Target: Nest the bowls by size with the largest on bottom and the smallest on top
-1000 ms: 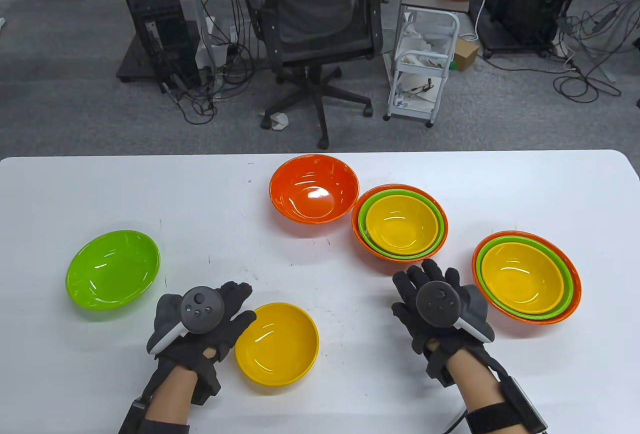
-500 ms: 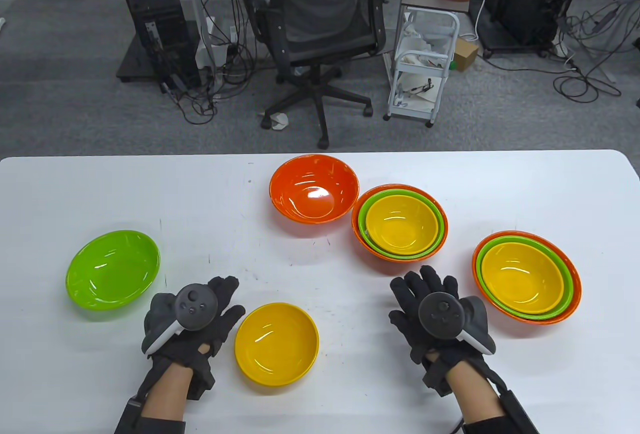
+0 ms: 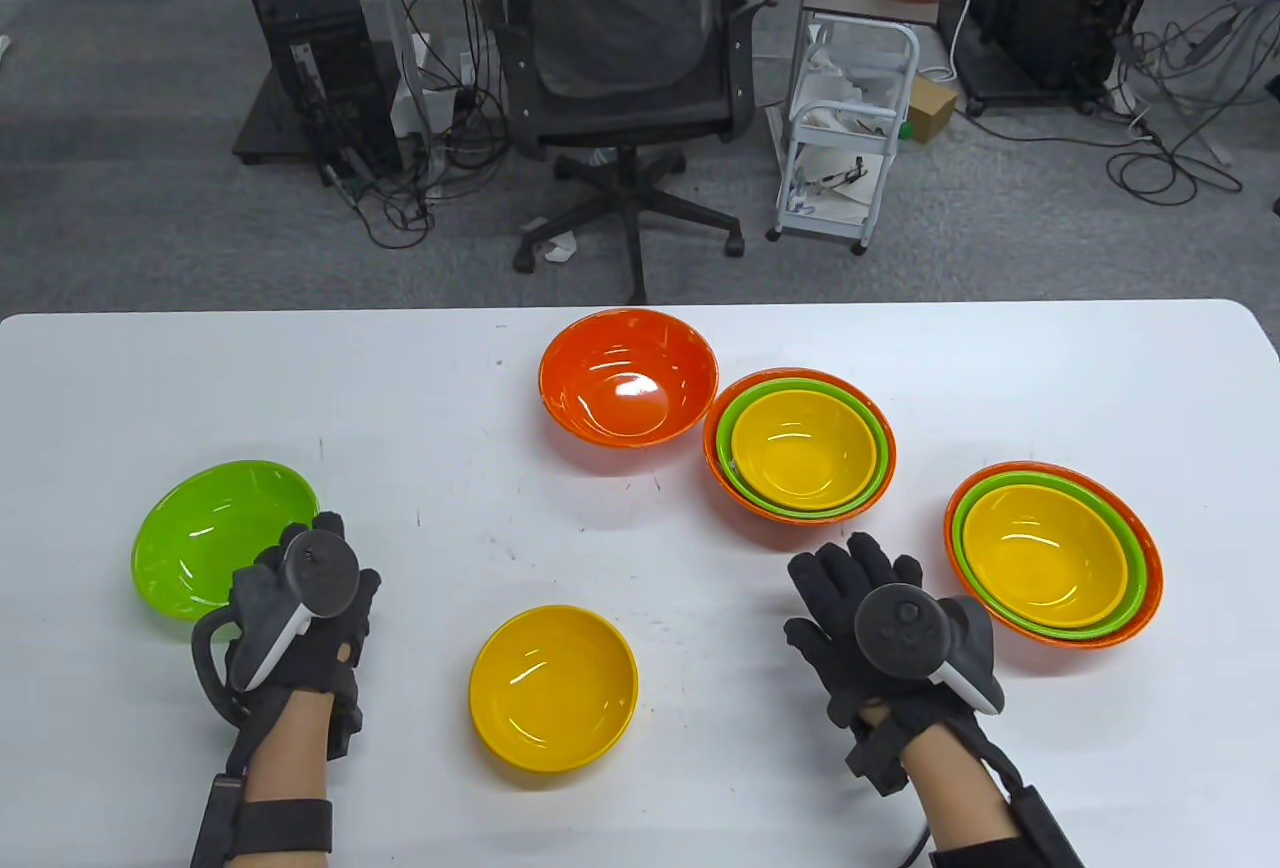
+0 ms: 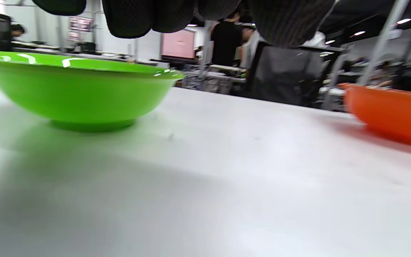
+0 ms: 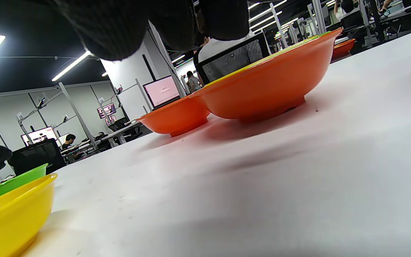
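A lone green bowl point(image 3: 215, 533) sits at the left, a lone yellow bowl point(image 3: 553, 688) near the front middle, and a lone orange bowl point(image 3: 628, 390) at the back. Two nested stacks, each orange-green-yellow, stand at centre right point(image 3: 712, 453) and far right point(image 3: 1152, 583). My left hand point(image 3: 297, 553) hovers at the green bowl's near right rim and holds nothing; in the left wrist view its fingers point(image 4: 137, 18) hang apart from the green bowl point(image 4: 77, 89). My right hand point(image 3: 850, 573) is spread open and empty above the table between the two stacks.
The white table point(image 3: 420, 428) has bare surface between the green and orange bowls. Past its far edge stand an office chair point(image 3: 625, 38) and a cart point(image 3: 850, 138). The right wrist view shows the centre stack point(image 5: 266, 89) and the yellow bowl point(image 5: 9, 210).
My left hand has moved left from beside the yellow bowl to the green bowl's rim and turned. My right hand has barely shifted. The bowls have not moved.
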A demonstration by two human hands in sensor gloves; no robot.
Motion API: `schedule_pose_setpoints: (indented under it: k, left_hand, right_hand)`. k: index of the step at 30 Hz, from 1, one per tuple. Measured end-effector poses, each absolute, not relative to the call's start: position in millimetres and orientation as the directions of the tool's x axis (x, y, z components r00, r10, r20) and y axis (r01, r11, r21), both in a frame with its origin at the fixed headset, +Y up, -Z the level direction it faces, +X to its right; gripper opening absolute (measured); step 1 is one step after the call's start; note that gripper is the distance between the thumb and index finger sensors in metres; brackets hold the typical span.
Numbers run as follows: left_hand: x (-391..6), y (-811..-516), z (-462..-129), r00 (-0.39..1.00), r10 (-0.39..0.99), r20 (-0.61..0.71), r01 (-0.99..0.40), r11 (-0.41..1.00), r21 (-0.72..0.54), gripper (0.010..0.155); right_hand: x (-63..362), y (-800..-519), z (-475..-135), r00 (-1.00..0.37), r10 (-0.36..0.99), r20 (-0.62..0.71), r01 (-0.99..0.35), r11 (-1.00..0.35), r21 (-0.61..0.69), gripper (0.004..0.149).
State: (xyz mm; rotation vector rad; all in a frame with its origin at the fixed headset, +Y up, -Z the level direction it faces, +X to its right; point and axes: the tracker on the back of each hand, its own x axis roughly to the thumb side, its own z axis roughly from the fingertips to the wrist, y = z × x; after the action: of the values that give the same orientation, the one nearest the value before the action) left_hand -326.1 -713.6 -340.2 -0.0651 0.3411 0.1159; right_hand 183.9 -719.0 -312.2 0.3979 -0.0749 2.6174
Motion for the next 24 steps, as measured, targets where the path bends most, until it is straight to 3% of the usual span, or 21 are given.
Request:
schedule_pose_setpoints:
  k: [11, 24]
  left_hand:
    - [-355.8, -736.6, -361.6, 0.879, -0.022, -0.476, -0.09, 0.973, -0.212, 0.073]
    - [-352.2, -741.1, -371.3, 0.849, -0.084, -0.521, -0.054, 0.968, -0.245, 0.064]
  right_hand:
    - [187.2, -718.8, -312.6, -0.833, 0.481, 0.273, -0.495, -0.869, 0.021, 0.064]
    - [186.7, -719.4, -312.5, -0.839, 0.476, 0.263, -0.486, -0.873, 0.031, 0.063]
